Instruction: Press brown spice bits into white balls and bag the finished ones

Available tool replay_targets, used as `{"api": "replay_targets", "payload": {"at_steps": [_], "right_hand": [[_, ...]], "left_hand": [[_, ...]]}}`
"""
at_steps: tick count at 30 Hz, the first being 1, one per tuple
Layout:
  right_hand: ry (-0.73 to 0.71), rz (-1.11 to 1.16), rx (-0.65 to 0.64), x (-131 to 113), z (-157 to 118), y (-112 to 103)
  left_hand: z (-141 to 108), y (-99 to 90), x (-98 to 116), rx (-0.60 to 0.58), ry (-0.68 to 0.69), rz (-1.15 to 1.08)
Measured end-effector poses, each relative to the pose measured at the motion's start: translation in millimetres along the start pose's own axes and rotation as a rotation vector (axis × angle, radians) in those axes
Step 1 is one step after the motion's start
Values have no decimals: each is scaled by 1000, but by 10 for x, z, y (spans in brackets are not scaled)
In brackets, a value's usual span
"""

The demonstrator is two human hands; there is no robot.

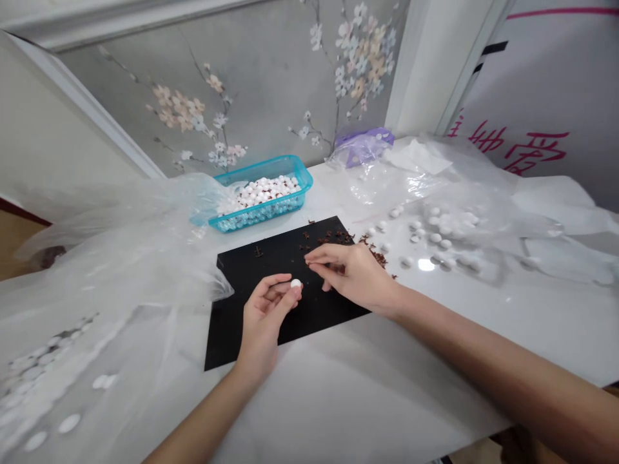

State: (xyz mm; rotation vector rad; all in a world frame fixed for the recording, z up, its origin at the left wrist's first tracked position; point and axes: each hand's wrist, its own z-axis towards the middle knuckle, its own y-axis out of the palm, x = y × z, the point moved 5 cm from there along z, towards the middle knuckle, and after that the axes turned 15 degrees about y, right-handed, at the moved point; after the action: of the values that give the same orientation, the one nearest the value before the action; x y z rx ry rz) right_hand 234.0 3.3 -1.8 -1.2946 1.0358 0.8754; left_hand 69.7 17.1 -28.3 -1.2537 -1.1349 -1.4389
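Observation:
Between the thumb and fingers of my left hand [268, 309] is a small white ball [296, 283], held over a black mat [227, 322]. My right hand [351, 270] is just to the right of it, thumb and fingertips pinched together. Whatever is in that pinch is too small to make out. Small reddish-brown pieces [333, 237] lie on the mat's far right corner, and more brown pieces [377, 256] are heaped on the white table beyond its edge, partly behind my right hand.
Behind the mat stands a blue plastic basket [261, 212] of white balls with brown bits. Loose white balls [435, 237] lie at the right beside clear plastic [483, 187]. A large clear bag [116, 238] covers the left side, near more white balls [69, 423]. A purple package [367, 145] rests against the wall.

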Motion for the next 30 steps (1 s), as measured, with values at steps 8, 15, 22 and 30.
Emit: {"api": "replay_targets", "payload": {"at_steps": [8,15,22,30], "right_hand": [[-105,-110,111,-120,-94,13],[-193,-242,134,-159,-162,49],[-224,-359,70,-150,-181,92],[-316,-329,89,-159,-213,133]], "left_hand": [[-3,22,-8,-45,-12,7],[3,14,-21,-40,6,-34],[9,3,-19,-8,11,-38],[-8,-2,-27,2,4,-26]]}}
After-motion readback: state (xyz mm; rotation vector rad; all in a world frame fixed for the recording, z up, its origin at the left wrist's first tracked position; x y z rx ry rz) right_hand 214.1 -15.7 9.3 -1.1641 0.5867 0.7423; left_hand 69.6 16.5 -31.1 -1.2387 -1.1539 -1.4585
